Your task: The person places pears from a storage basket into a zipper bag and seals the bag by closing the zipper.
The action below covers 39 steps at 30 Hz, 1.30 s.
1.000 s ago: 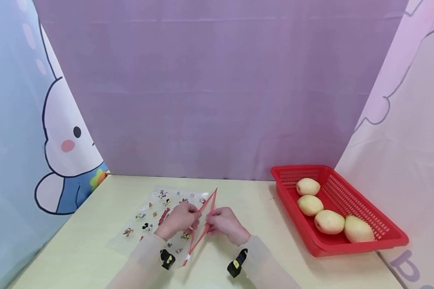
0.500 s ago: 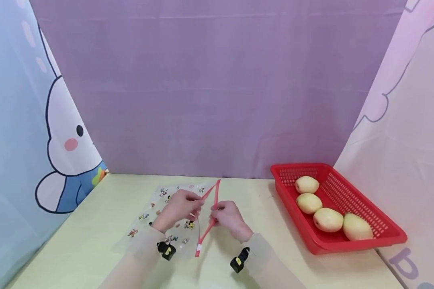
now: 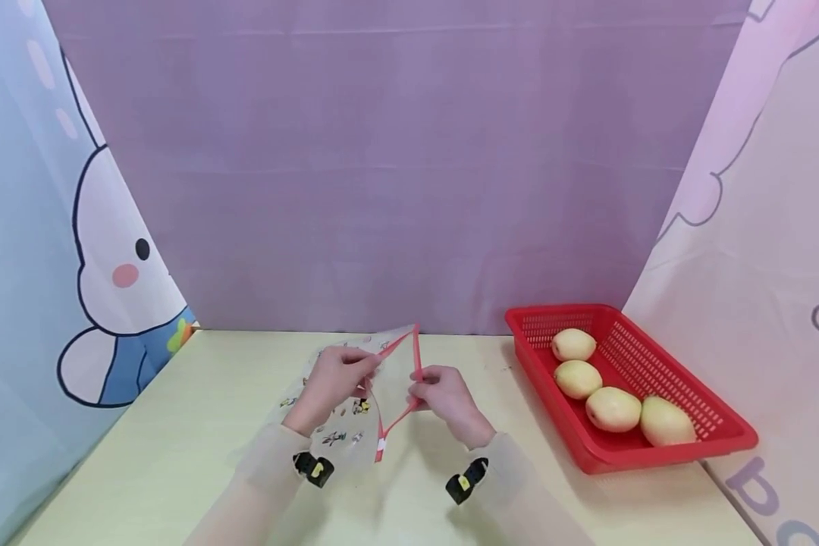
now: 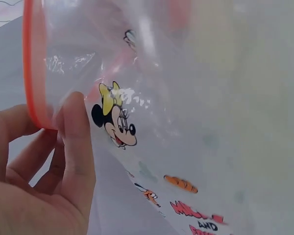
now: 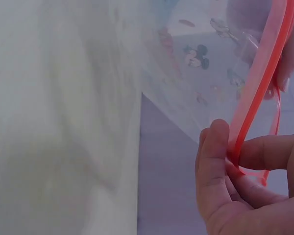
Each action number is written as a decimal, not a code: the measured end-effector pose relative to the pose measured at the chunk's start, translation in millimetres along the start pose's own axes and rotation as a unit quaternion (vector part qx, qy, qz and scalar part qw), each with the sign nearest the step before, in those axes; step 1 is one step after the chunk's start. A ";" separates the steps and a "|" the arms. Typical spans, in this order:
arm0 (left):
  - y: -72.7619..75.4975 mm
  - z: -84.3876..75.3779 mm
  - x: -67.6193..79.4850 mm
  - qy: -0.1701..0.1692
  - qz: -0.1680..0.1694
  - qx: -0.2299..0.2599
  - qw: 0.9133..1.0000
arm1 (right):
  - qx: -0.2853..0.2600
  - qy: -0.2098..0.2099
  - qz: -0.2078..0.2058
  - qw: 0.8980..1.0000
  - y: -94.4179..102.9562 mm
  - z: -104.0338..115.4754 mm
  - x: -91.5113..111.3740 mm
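purple cloth [image 3: 396, 167] hangs behind the pale table [image 3: 177, 409] under the clear bag [image 3: 346, 419]

Soft, even light fills the head view, with faint shadows toward the near edge of the worktop [image 3: 177, 432]. Both wrist views are dimmer and hazy; white glare streaks the clear bag [image 4: 149, 100]. The right one's blurred pale expanse is probably the worktop.

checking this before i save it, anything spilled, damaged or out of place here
Only tiny dark marks left of the red basket look odd, as the table around them is plain; too small to identify. The fruits sit in the basket; no tear shows in the clear bag.
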<state>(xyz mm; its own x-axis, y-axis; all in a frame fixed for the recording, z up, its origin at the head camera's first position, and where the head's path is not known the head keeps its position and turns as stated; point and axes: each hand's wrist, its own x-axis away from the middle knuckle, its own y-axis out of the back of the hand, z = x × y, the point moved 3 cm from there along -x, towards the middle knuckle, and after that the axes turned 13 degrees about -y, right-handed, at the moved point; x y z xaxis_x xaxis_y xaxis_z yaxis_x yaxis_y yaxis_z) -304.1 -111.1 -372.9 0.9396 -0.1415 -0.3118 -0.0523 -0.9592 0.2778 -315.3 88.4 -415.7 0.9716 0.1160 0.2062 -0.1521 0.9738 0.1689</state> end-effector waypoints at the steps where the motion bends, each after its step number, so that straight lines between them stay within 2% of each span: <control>1: 0.5 -1.4 -0.4 -0.001 -0.003 0.002 1.000 | 0.000 0.003 -0.003 1.000 2.3 2.0 0.3; 8: 4.6 -16.1 -3.9 -0.012 -0.022 0.017 1.000 | -0.010 0.018 -0.011 1.000 17.4 17.2 2.1; 16: 11.1 -29.1 -7.5 -0.009 -0.037 0.038 0.999 | -0.019 0.013 -0.018 1.000 36.4 26.4 4.2; 22: 18.3 -34.6 -10.6 -0.028 -0.061 0.060 0.996 | -0.021 0.016 -0.022 0.999 52.2 37.7 9.1; 26: 21.6 -37.8 -12.7 -0.031 -0.084 0.071 0.993 | -0.012 0.011 -0.022 1.000 61.2 47.7 13.3; 31: 25.1 -40.8 -15.5 -0.017 -0.116 0.091 0.989 | 0.016 0.003 -0.035 0.999 70.7 58.9 16.2; 39: 27.1 -40.7 -16.5 0.003 -0.140 0.142 0.980 | 0.064 -0.012 -0.057 0.996 86.3 74.4 20.0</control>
<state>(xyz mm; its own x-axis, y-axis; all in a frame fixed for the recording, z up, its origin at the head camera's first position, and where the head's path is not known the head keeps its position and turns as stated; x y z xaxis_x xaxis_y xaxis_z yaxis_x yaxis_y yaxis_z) -307.2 -124.8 -323.3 0.9324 0.1378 -0.3341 0.1167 -0.9897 -0.0825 -322.6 160.2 -325.3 0.9797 0.0001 0.2006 -0.0641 0.9476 0.3128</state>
